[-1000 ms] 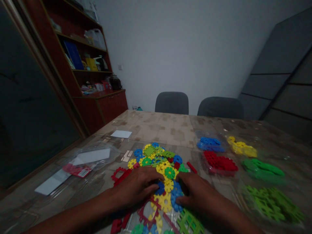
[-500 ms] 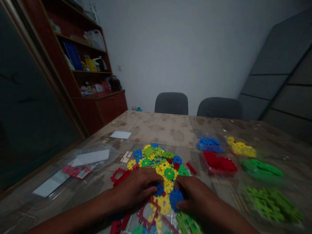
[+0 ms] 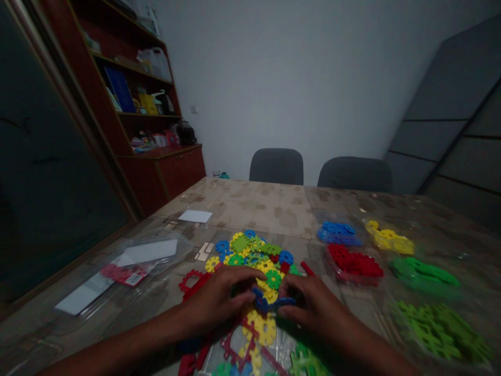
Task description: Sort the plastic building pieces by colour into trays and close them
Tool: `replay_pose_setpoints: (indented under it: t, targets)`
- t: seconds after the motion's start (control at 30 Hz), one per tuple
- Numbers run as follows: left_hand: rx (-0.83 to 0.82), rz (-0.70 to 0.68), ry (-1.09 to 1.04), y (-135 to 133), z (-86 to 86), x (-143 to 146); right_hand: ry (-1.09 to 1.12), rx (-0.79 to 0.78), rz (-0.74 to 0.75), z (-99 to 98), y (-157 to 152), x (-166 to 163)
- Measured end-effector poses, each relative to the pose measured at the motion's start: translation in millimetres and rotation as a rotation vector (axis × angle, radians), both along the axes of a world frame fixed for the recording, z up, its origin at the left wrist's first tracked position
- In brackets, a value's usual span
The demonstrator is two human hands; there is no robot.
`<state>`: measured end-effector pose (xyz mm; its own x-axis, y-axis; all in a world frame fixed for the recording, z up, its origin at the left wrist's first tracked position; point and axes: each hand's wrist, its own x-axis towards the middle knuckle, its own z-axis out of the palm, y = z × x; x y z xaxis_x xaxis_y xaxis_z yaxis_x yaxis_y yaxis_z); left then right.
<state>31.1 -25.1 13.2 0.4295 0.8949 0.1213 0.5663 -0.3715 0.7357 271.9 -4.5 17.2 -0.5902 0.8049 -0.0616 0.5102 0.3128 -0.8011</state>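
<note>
Over a pile of plastic gear pieces, my left hand (image 3: 233,290) is closed on a small blue gear (image 3: 259,298). My right hand (image 3: 307,298) pinches another blue gear (image 3: 285,302), held nearly flat and edge-on. The two blue gears are close together; I cannot tell if they touch. Beneath them lie yellow gears (image 3: 261,328) and a green gear (image 3: 273,279). A dark red toothed square frame (image 3: 239,344) lies below my left hand. Light green pieces (image 3: 307,360) lie below my right hand.
Clear tubs at right hold blue pieces (image 3: 337,231), red pieces (image 3: 354,261), yellow pieces (image 3: 389,240), green pieces (image 3: 425,272) and light green pieces (image 3: 442,329). Plastic packaging with white cards (image 3: 148,251) lies at left. Two grey chairs (image 3: 276,166) stand behind the table.
My right hand has lifted its blue gear off the pile and tipped it from face-on to edge-on. Both hands' blue gears are now closer together.
</note>
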Motion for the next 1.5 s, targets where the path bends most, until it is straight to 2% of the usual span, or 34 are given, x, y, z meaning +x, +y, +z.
replay_pose_setpoints:
  t: [0.13,0.27,0.43,0.53,0.63,0.8,0.9,1.0,1.2,1.5]
  targets:
    - [-0.006,0.081,-0.008,-0.3,5.0,2.7,0.029,0.045,-0.021,-0.1,-0.9,2.3]
    - [0.019,0.118,-0.017,1.2,0.7,3.2,0.058,0.086,-0.041,0.6,0.7,3.7]
    - [0.051,0.030,-0.065,-5.3,-4.0,5.9,0.104,0.054,-0.023,-5.8,-5.2,-9.4]
    - [0.067,-0.011,-0.095,-8.9,-0.7,6.8,0.078,0.105,-0.031,-5.6,-8.2,-13.0]
    - [0.078,-0.022,-0.105,-8.5,5.2,5.4,0.078,0.196,-0.038,3.0,-7.8,-7.4]
    - [0.116,0.025,-0.029,-3.0,10.9,0.0,0.026,0.366,-0.138,32.7,1.1,19.2]
    - [0.149,0.002,-0.015,-0.1,11.1,-1.5,0.013,0.377,-0.242,48.1,12.4,41.0]
    - [0.182,-0.038,-0.021,1.4,11.2,-1.9,0.010,0.303,-0.323,54.8,26.4,60.5]
    - [0.208,-0.033,-0.025,3.4,10.4,-3.2,0.065,0.269,-0.452,53.2,60.8,87.3]
    - [0.207,-0.072,-0.015,6.5,10.0,-3.7,0.197,0.199,-0.730,44.1,134.0,138.8]
